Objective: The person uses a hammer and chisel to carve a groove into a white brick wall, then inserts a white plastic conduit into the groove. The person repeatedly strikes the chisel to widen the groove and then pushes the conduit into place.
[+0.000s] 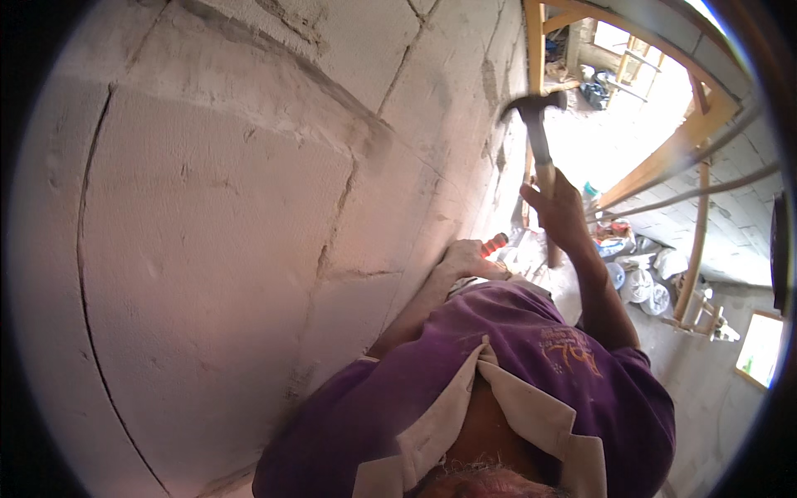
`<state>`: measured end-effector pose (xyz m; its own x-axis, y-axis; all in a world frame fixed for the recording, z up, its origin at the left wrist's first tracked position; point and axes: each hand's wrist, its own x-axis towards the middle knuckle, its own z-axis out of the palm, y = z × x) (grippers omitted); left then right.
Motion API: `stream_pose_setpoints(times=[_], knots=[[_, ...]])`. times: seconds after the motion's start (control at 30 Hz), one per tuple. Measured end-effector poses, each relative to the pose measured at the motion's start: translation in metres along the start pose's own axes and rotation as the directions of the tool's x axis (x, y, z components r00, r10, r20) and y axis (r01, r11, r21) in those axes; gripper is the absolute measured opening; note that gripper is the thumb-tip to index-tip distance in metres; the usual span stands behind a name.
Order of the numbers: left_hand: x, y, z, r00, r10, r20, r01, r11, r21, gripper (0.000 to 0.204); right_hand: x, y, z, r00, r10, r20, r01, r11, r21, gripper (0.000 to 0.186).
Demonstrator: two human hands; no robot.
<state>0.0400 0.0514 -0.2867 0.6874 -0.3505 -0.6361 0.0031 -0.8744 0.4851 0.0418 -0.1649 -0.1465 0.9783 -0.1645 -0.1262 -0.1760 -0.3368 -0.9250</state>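
Observation:
My right hand (556, 212) grips the pale handle of a claw hammer (536, 112), raised with its dark head upward, slightly blurred. Lower and to the left, my left hand (465, 257) is closed on a red-handled tool (496, 242) close against the pale block wall (199, 232); the working end of that tool is hidden. The wall fills the left half of the view, with cracks and rough joint lines across it.
Behind the hammer, wooden frames (531, 46) and a pole (693, 257) stand. Pale sacks (638, 284) and other items lie low on the right. Grey rods (697, 187) cross the upper right, near a block wall with a bright window opening (757, 349).

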Motion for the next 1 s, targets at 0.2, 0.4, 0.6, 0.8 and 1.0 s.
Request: stream_pose_setpoints(times=[0.2, 0.4, 0.6, 0.8, 1.0], knots=[[0.018, -0.028, 0.013, 0.975, 0.181, -0.126, -0.198, 0.970, -0.141, 0.090, -0.004, 0.170, 0.009, 0.966, 0.241, 0.091, -0.164, 0.848, -0.504, 0.043], [0.017, -0.024, 0.010, 0.984, 0.172, 0.053, -0.165, 0.979, -0.118, 0.061, -0.042, 0.267, 0.034, 0.920, 0.303, 0.247, -0.144, 0.849, -0.508, 0.050], [0.020, -0.016, -0.003, 0.997, -0.012, 0.083, 0.010, 1.000, 0.020, 0.054, -0.024, 0.246, 0.044, 0.806, 0.516, 0.291, -0.442, 0.851, -0.284, 0.040], [0.011, -0.027, 0.004, 0.993, -0.051, -0.108, 0.036, 0.990, -0.137, 0.058, 0.014, 0.241, 0.054, 0.858, 0.361, 0.365, -0.211, 0.897, -0.389, 0.032], [0.022, -0.038, 0.013, 0.992, -0.119, 0.042, 0.123, 0.984, -0.126, 0.056, 0.033, 0.222, 0.068, 0.730, 0.447, 0.516, -0.393, 0.893, -0.219, 0.046]])
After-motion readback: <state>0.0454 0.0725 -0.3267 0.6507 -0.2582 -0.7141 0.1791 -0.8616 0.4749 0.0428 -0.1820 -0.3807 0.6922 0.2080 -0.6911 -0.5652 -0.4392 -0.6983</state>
